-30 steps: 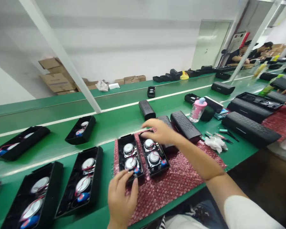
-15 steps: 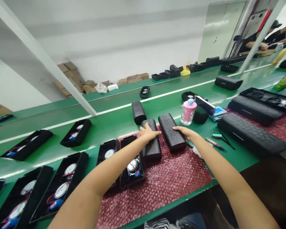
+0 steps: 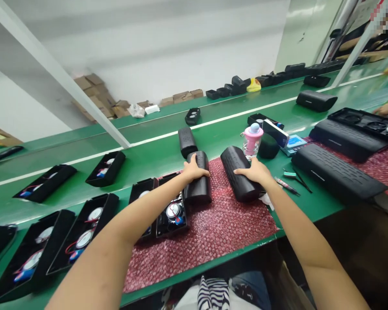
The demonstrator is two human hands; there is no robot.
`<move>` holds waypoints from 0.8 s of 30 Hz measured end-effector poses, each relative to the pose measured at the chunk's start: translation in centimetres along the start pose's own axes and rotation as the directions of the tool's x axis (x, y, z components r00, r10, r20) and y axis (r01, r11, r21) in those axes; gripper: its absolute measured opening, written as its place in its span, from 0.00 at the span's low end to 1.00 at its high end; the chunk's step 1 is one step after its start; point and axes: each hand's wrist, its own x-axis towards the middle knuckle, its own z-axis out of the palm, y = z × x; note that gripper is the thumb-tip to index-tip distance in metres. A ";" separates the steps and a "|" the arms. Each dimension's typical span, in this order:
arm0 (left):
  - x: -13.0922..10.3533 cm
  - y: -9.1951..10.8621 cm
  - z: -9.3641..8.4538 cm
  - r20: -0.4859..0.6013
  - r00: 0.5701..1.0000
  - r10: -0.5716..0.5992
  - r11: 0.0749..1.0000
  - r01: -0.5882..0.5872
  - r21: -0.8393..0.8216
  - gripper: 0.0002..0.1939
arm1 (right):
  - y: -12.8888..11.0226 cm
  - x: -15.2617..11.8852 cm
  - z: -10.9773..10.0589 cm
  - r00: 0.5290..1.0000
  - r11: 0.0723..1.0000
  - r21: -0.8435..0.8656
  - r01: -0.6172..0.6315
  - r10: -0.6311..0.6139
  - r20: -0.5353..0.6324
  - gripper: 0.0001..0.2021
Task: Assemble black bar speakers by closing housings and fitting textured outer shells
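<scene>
My left hand (image 3: 194, 170) grips a black speaker housing (image 3: 198, 188), thumb across its top and fingers over the far left side. My right hand (image 3: 256, 173) holds a second black speaker housing (image 3: 234, 168), which is rolled partly onto its side; the fingers on its far side are hidden. Both housings rest on red bubble wrap (image 3: 210, 247). Under my left forearm lie two open speaker shells, one (image 3: 173, 215) showing a round driver and red-and-blue wiring, the other (image 3: 145, 187) partly covered by the arm.
Behind stands another housing (image 3: 186, 141). A pink-capped bottle (image 3: 252, 140), a propped phone (image 3: 276, 132), tweezers (image 3: 302, 180) and a pen-like tool (image 3: 287, 187) are at right, near a large black speaker (image 3: 336, 172). Several open shells (image 3: 84, 232) fill the left side.
The right housing has turned onto its side and moved slightly away from the left one, widening the gap. My left hand stays on its housing. The view has shifted a little.
</scene>
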 end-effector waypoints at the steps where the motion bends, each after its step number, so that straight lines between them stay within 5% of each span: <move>1: -0.1 -0.1 0.0 0.000 1.000 0.012 0.999 -0.012 -0.039 0.67 | -0.6 -0.6 0.2 1.000 0.997 -0.075 0.017 -0.017 -0.008 0.45; 6: -0.9 -1.0 0.8 0.021 0.998 0.056 0.944 -0.046 -0.326 0.61 | -3.3 -2.7 2.0 0.994 0.896 -0.433 0.098 -0.109 0.000 0.46; 9: -1.9 -1.8 1.4 0.054 0.995 0.079 0.861 -0.041 -0.508 0.60 | -3.5 -2.9 2.8 0.995 0.894 -0.437 0.096 -0.100 0.012 0.49; 14: -3.7 -2.6 2.2 0.117 0.990 0.083 0.717 0.022 -0.697 0.60 | -3.2 -2.6 3.0 0.979 0.910 -0.389 0.142 -0.071 0.190 0.60; 18: -4.1 -2.7 2.1 0.180 0.983 0.041 0.656 0.110 -0.747 0.61 | -3.8 -2.7 3.2 0.982 0.909 -0.397 0.129 -0.063 0.176 0.58; 24: -3.5 -3.5 -0.2 0.315 0.949 0.024 0.645 0.226 -0.730 0.50 | -4.4 -3.9 3.8 0.969 0.953 -0.267 0.144 -0.080 0.236 0.48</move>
